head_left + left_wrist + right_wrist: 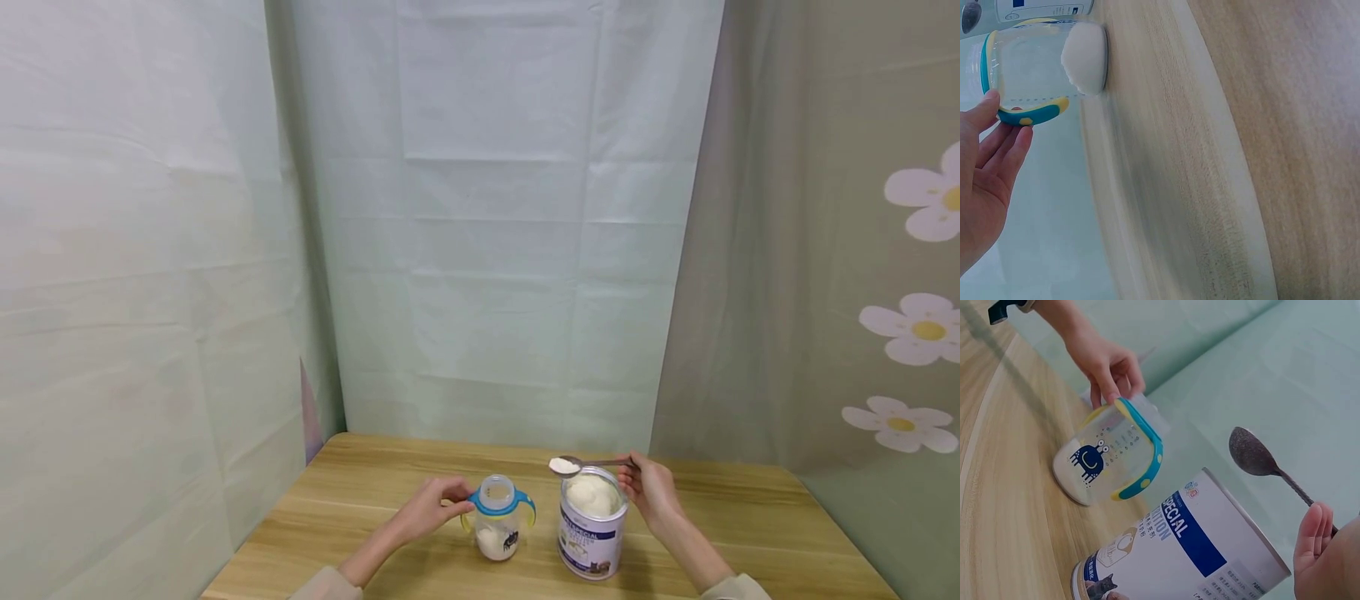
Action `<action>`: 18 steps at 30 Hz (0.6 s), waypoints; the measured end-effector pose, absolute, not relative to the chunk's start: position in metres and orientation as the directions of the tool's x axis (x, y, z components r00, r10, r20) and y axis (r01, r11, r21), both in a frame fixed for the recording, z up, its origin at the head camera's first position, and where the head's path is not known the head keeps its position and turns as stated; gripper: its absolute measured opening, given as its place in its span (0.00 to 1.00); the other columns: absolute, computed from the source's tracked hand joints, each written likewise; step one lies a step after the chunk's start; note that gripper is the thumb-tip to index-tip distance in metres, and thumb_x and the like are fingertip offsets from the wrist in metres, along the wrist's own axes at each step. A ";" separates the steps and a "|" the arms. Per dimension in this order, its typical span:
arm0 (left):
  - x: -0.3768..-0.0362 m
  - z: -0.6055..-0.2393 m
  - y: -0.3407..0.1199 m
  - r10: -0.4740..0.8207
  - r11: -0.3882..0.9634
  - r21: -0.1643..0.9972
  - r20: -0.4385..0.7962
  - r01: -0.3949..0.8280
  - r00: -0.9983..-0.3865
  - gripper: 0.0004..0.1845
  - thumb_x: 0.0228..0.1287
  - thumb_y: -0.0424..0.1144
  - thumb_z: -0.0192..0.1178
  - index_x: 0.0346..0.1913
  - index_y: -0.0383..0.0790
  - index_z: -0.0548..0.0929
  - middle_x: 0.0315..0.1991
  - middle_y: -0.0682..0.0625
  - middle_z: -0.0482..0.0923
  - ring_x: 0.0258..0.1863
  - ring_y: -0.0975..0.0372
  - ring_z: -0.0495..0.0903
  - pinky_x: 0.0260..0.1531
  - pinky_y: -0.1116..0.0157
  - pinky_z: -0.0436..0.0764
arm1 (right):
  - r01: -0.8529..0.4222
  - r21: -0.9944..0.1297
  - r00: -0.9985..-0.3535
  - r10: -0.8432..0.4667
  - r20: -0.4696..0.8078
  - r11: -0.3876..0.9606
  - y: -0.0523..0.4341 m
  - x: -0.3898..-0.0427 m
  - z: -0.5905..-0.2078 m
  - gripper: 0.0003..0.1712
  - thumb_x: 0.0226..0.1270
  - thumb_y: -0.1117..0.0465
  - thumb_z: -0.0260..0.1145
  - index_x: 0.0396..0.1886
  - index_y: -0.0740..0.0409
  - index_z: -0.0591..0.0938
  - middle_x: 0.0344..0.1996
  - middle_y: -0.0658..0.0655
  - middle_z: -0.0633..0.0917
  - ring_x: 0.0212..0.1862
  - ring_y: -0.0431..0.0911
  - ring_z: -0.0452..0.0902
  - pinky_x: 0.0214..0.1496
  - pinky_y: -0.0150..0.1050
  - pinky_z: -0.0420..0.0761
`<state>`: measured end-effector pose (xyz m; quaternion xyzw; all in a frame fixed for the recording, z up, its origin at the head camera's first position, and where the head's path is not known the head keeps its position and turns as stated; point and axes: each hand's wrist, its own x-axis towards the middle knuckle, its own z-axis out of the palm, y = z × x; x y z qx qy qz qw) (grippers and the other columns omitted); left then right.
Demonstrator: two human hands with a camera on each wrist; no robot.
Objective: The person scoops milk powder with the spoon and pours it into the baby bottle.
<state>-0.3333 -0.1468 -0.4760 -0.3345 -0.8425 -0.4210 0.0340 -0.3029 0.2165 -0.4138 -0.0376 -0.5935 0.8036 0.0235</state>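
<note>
A clear baby bottle (495, 521) with a blue collar and two blue-and-yellow handles stands uncapped on the table. White powder (1084, 59) fills its lower part. My left hand (437, 506) pinches the bottle's left handle between thumb and fingers. To the bottle's right stands an open tin (588, 542) heaped with cream-coloured powder (596, 495). My right hand (648, 490) holds a metal spoon (1252, 453) by its handle, above the tin's rim. In the head view the spoon's bowl carries white powder (562, 466); only its underside shows in the right wrist view.
The wooden table (360, 475) carries the bottle and the tin close together. A pale curtain (495, 333) hangs behind it, with another on the left. The right curtain (795, 333) has white flowers printed on it.
</note>
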 end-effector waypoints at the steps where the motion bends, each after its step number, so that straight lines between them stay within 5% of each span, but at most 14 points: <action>1: -0.333 -0.476 -0.147 0.538 0.418 0.686 0.342 0.596 -0.771 0.08 0.66 0.42 0.61 0.42 0.43 0.83 0.39 0.51 0.86 0.39 0.67 0.84 0.41 0.68 0.82 | 0.007 -0.957 -0.996 0.083 -0.033 -0.290 0.216 -0.303 -0.413 0.21 0.78 0.61 0.41 0.32 0.60 0.80 0.21 0.47 0.76 0.24 0.35 0.72 0.29 0.24 0.76; 18: -0.333 -0.475 -0.146 0.537 0.426 0.692 0.326 0.583 -0.778 0.07 0.66 0.44 0.61 0.42 0.46 0.83 0.40 0.53 0.86 0.40 0.68 0.83 0.42 0.70 0.81 | 0.006 -0.968 -0.998 0.063 -0.023 -0.249 0.206 -0.305 -0.412 0.18 0.77 0.63 0.43 0.39 0.67 0.78 0.22 0.48 0.78 0.24 0.36 0.73 0.30 0.25 0.78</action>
